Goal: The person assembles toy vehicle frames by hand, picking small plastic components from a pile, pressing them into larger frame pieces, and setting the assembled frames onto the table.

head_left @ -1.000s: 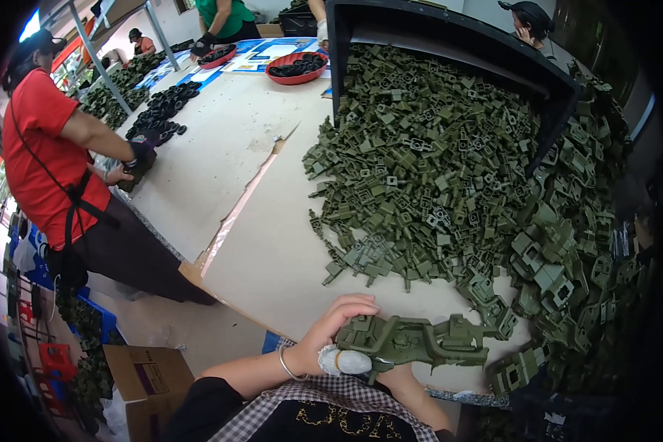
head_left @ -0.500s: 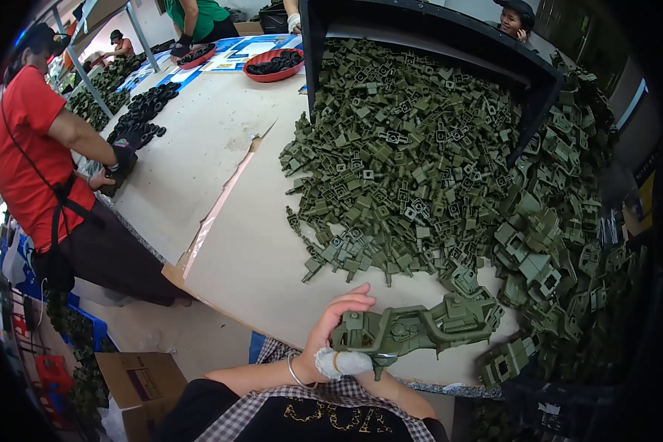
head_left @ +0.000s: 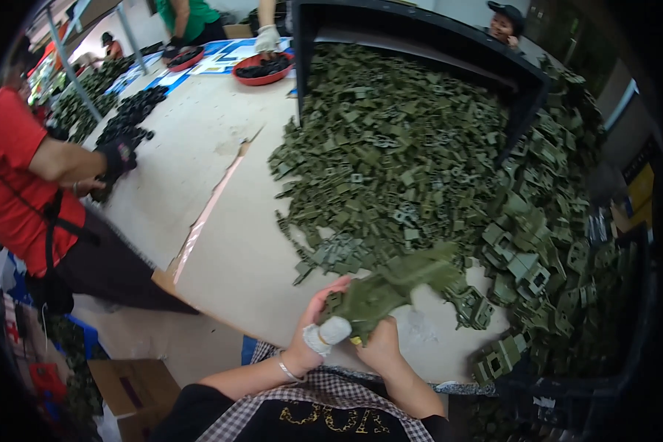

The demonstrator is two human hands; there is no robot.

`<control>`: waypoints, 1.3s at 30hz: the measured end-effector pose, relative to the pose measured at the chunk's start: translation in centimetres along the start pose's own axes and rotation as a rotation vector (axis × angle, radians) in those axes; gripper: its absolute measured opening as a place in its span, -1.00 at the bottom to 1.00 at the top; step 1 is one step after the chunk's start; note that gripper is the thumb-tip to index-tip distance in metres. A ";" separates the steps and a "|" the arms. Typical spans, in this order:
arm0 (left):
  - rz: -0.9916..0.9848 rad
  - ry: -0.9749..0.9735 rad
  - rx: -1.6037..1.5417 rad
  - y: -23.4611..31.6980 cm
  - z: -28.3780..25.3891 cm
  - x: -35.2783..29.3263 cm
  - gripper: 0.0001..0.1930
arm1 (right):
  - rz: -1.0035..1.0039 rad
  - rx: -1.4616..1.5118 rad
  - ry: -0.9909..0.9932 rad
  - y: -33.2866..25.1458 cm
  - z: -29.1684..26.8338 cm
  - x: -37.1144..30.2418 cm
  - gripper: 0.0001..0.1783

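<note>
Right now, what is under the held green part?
The right hand shows partly under the green part, with tabletop beside it. Most of that hand's fingers and whatever lies beneath are covered.

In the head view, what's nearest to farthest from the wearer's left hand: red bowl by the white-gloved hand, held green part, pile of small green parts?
1. Held green part: touching the left hand.
2. Pile of small green parts: ahead and right.
3. Red bowl: far across the table.

The view looks down and forward from the person's head (a fisheye, edges bending toward a dark rim), near the left hand [head_left: 305, 343] and right hand [head_left: 380, 348] at six o'clock, the table [head_left: 250, 243] stretching toward eleven.
</note>
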State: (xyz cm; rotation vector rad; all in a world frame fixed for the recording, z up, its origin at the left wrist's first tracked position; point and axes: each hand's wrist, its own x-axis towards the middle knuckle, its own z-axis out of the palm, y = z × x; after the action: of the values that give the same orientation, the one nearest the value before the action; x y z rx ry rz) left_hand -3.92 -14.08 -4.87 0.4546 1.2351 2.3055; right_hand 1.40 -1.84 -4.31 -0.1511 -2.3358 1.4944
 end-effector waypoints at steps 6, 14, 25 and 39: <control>-0.313 -0.278 0.063 0.4 -4.1 1.0 -0.34 | -0.016 -0.317 -0.494 0.9 -2.7 -1.1 -0.74; -0.590 -0.187 -0.563 0.2 -8.9 0.9 -0.44 | 0.248 -1.172 0.342 1.5 -12.7 -3.0 -0.25; -0.326 0.110 -0.284 0.3 -6.0 2.4 -0.25 | 0.348 -0.453 0.358 3.7 -9.9 -5.8 -0.33; -0.079 -0.151 -0.091 0.4 -2.0 1.3 -0.30 | -0.200 -0.367 0.103 -1.9 -0.6 -2.1 -0.10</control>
State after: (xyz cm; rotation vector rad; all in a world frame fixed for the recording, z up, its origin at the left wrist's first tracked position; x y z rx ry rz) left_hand -6.06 -14.90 -5.56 0.5279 1.0533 2.2069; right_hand 3.78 -2.77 -2.96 -0.0812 -2.4365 0.9357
